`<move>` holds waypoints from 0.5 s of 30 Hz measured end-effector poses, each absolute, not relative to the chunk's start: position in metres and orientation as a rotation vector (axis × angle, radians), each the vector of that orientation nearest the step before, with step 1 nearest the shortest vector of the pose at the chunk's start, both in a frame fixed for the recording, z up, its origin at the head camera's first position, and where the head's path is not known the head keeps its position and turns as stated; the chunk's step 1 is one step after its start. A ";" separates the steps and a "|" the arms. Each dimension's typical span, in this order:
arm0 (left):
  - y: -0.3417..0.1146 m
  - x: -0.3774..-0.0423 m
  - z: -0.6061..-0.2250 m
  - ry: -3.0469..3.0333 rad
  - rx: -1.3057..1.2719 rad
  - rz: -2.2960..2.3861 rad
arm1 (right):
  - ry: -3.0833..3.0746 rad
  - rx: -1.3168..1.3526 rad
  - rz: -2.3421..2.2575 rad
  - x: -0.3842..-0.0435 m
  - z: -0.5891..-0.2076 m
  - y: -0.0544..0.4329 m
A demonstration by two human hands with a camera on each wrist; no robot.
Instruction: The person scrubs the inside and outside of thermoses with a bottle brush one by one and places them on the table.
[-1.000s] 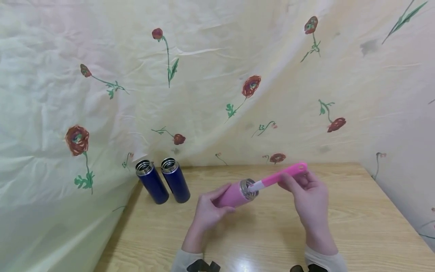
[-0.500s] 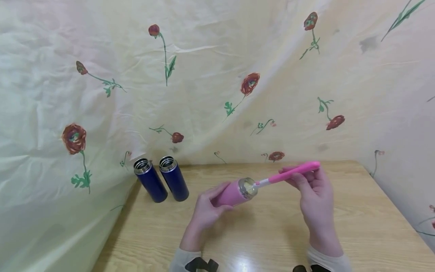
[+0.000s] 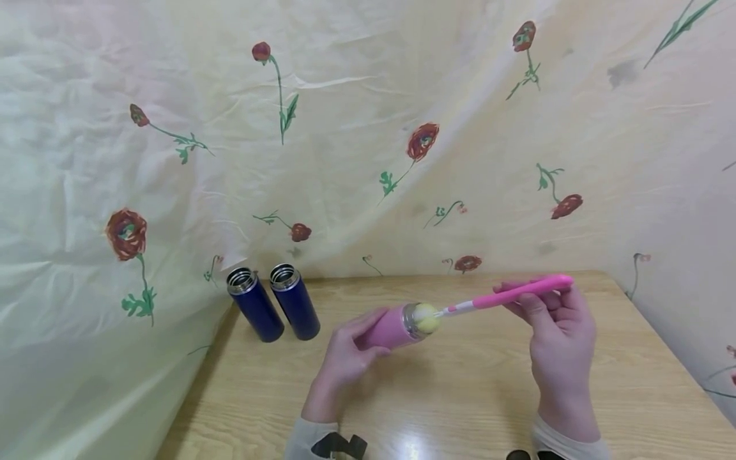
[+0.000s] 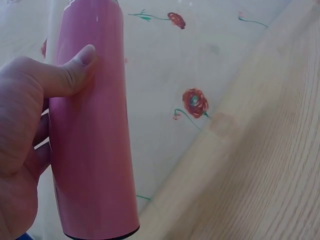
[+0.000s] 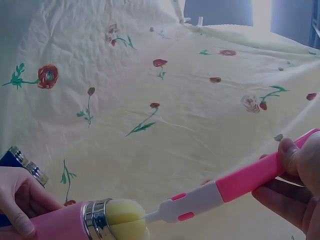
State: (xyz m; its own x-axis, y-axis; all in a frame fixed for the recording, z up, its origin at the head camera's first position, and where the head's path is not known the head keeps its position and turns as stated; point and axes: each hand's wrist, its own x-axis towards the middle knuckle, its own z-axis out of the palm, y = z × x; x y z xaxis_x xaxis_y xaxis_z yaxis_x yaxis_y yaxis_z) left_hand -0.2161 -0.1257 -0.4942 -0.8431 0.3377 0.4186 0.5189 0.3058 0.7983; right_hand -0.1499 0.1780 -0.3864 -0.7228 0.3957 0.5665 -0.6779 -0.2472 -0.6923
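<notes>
My left hand [image 3: 349, 350] grips a pink bottle [image 3: 386, 329] around its body, tilted with its metal mouth toward the right. In the left wrist view the thumb lies across the pink bottle [image 4: 95, 130]. My right hand [image 3: 562, 338] pinches the pink handle of a bottle brush [image 3: 520, 292]. At the bottle's mouth, the brush's yellow sponge head [image 5: 125, 217] bulges partly out of the metal rim; its far end is hidden inside. A white neck joins handle and sponge.
Two dark blue bottles without lids, one on the left [image 3: 255, 306] and one beside it [image 3: 296, 303], stand on the wooden table [image 3: 460, 396]. A flower-patterned cloth [image 3: 356, 128] hangs behind and at the sides.
My right hand has moved to the right, drawing the bottle brush outward until its yellow sponge shows at the mouth. The left hand keeps the pink bottle in nearly the same place.
</notes>
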 end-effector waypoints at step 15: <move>-0.136 -0.220 -0.496 -2.292 -0.868 -1.388 | -1.075 0.119 2.032 -0.145 -0.381 0.185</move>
State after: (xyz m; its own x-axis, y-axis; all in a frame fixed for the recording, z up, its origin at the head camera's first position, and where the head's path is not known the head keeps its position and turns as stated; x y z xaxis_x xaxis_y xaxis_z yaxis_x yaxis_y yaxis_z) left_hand -0.2196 -0.1359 -0.4956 -0.7626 0.3311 0.5558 0.6459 0.3420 0.6825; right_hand -0.1453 0.1853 -0.3809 -0.6633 0.6170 0.4235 -0.6973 -0.3043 -0.6489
